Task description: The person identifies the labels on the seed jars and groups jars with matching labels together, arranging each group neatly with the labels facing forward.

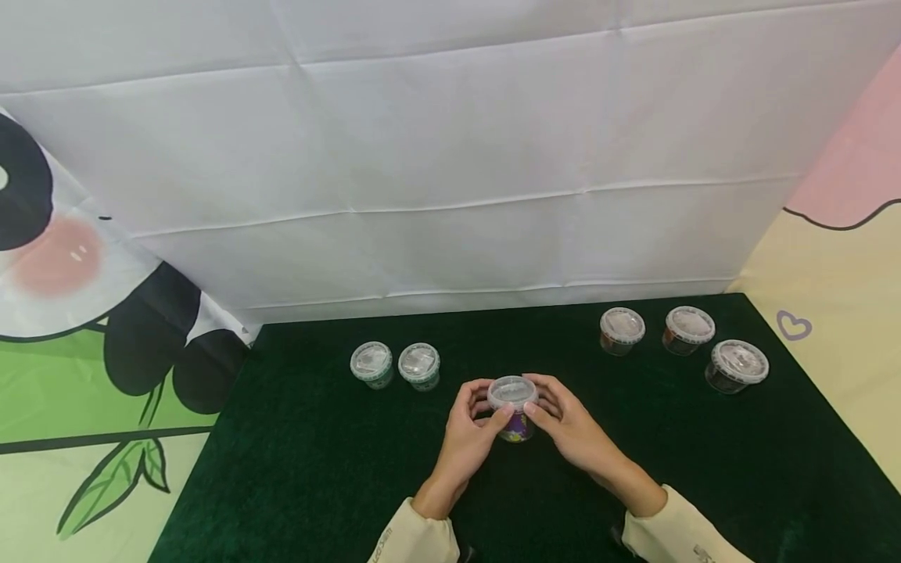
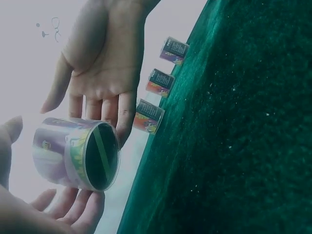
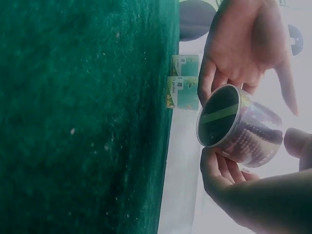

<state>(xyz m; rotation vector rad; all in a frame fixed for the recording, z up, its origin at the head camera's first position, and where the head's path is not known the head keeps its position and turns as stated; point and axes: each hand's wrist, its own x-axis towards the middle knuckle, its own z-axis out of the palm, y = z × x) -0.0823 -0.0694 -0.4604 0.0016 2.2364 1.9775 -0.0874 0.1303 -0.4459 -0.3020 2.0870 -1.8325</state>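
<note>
Both hands hold one small clear plastic tub [image 1: 516,426] with a purple printed label and a translucent lid [image 1: 513,392]. My left hand [image 1: 468,432] grips its left side and my right hand [image 1: 572,428] its right, thumbs near the lid's front edge and fingers behind. The wrist views show the tub's round base [image 2: 102,156] with a pale green strip across it, raised off the cloth. Two green-labelled tubs, a left one [image 1: 371,365] and a right one [image 1: 419,367], stand to the left beyond the hands.
At the back right stand three more lidded tubs: one [image 1: 622,331], a second [image 1: 689,329] and a third nearer the edge [image 1: 736,366]. Dark green cloth [image 1: 317,469] covers the table. A white cloth wall [image 1: 450,156] rises behind it, with printed cloths at both sides.
</note>
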